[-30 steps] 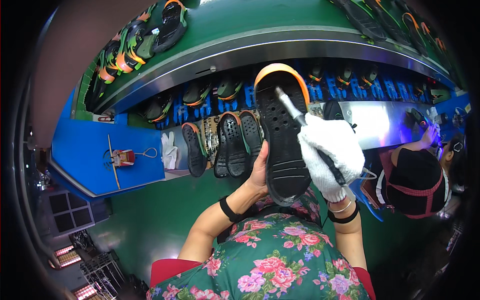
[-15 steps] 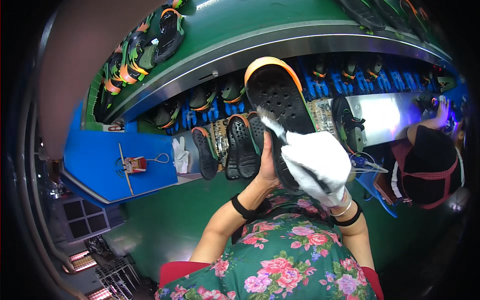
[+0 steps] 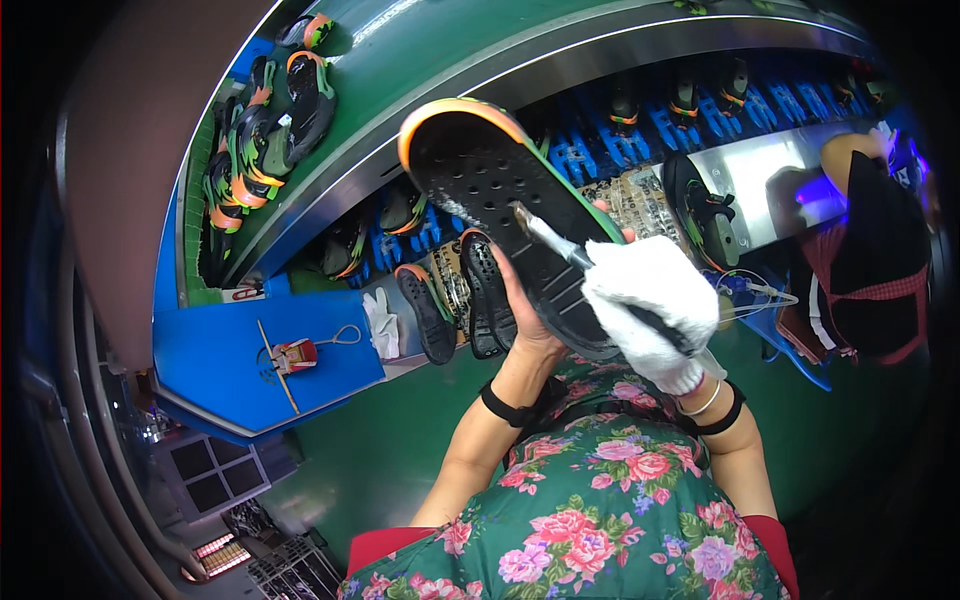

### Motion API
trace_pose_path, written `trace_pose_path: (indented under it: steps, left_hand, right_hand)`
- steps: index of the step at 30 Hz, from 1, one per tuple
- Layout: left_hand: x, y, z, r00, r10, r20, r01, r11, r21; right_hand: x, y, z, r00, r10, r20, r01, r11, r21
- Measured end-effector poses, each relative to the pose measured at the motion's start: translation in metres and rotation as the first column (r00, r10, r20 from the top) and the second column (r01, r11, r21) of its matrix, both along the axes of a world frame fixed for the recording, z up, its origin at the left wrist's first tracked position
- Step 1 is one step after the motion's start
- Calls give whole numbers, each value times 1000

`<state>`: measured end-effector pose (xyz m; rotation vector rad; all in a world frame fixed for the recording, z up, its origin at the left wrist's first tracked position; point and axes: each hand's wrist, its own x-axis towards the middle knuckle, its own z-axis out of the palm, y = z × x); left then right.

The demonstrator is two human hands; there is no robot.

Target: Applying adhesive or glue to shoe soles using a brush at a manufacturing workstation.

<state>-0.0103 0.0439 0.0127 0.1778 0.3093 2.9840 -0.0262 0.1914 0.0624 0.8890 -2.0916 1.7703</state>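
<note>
A black shoe sole (image 3: 475,165) with an orange and green rim and rows of small holes is held up in front of me, its upper end leaning left. My bare left hand (image 3: 528,312) grips it from beneath, with fingertips showing past its right edge. In a white knit glove, my right hand (image 3: 655,305) is closed around a brush (image 3: 548,237). The brush tip is at the middle of the sole, by the holes. Wet-looking shine covers part of the sole's surface.
More soles (image 3: 430,312) stand left of the held one. A strapped sandal (image 3: 697,210) lies to its right. Blue racks (image 3: 625,145) carry shoes under a metal-edged green conveyor (image 3: 440,60). A white glove (image 3: 381,322) rests by a blue panel (image 3: 225,345). Another person (image 3: 865,270) works at right.
The sole's upper end has swung left and the sole now leans more. The brush tip has shifted from near its left edge to its middle. My view has turned slightly.
</note>
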Motion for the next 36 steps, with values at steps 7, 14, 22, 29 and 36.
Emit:
trace_pose_path:
  steps: [7,14,22,29,36]
  left_hand:
    - [-11,-14,0,1000,-25,-2,24,984,-178]
    - [-11,-13,7,989,72,133,-61,994,-88]
    - [-12,-9,13,984,153,93,-130,968,-216]
    - [-5,-10,3,913,314,261,-193,895,-402]
    - [-2,-4,12,917,277,288,-163,917,-364]
  right_hand:
    - [6,-2,2,987,150,-64,-153,987,-50]
    - [12,-3,-1,979,121,-167,-116,992,40]
    - [9,9,-2,996,83,-44,-82,996,23]
    - [12,15,-12,923,112,368,-12,965,-263]
    - [17,15,-10,978,25,207,-3,994,-107]
